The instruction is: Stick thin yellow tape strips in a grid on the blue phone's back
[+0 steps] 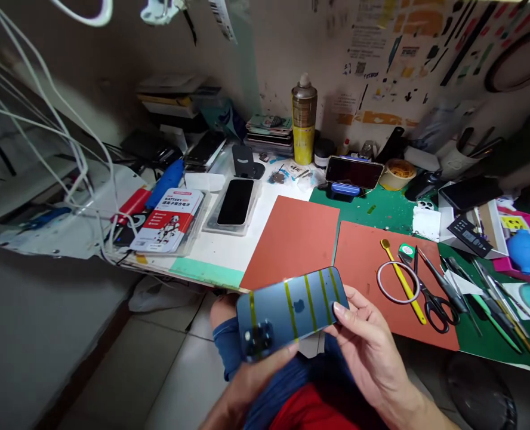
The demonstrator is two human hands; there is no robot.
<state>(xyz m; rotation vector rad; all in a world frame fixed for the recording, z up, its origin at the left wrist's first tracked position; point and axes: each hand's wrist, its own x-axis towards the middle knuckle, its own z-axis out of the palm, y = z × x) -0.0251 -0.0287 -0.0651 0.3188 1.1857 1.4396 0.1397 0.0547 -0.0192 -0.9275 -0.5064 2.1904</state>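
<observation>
A blue smartphone (297, 307) with an Apple logo is held back side up over my lap, just off the table's front edge. Several yellow-green tape strips cross its back, and the camera block sits at its lower left corner. My right hand (367, 340) grips the right end, thumb on the back and fingers beneath. Along the lower edge my left hand (269, 365) holds the left end; its thumb shows there, while its other fingers are hidden under the phone.
Orange-brown mats (292, 239) cover the front of the table. Scissors (439, 307), a yellow brush (401, 278), a tape ring (398, 282) and tweezers lie at right. A black-screened phone (236, 202), battery box (169, 221), spray can (304, 119) and propped phone (354, 173) stand farther back. White cables (79, 161) hang at left.
</observation>
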